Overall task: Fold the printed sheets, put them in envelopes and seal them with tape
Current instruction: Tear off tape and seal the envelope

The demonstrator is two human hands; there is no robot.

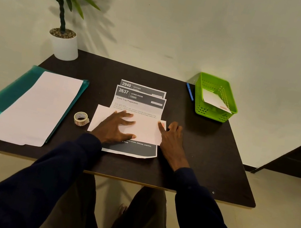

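A plain white paper envelope [143, 127] lies flat across the printed sheets [139, 104], midway along the near edge of the dark matte table [207, 164]. My left hand [117, 128] presses on it with fingers spread flat, gripping nothing. My right hand [170, 135] rests at its right edge, fingers loosely spread, one fingertip touching a small red mark at the corner. The top sheet's grey header shows beyond the envelope, and a second sheet peeks out behind it. A small roll of clear tape [81, 118] sits just beside the envelope's left edge. Near the left edge a stack of white envelopes [34, 105] lies on a glossy teal plastic folder [8, 93]. At the far right corner stands a green perforated plastic basket [216, 97], a blue pen [189, 91] beside it. A potted plant in a white pot [64, 44] occupies the far left corner. The near right part of the table is bare.
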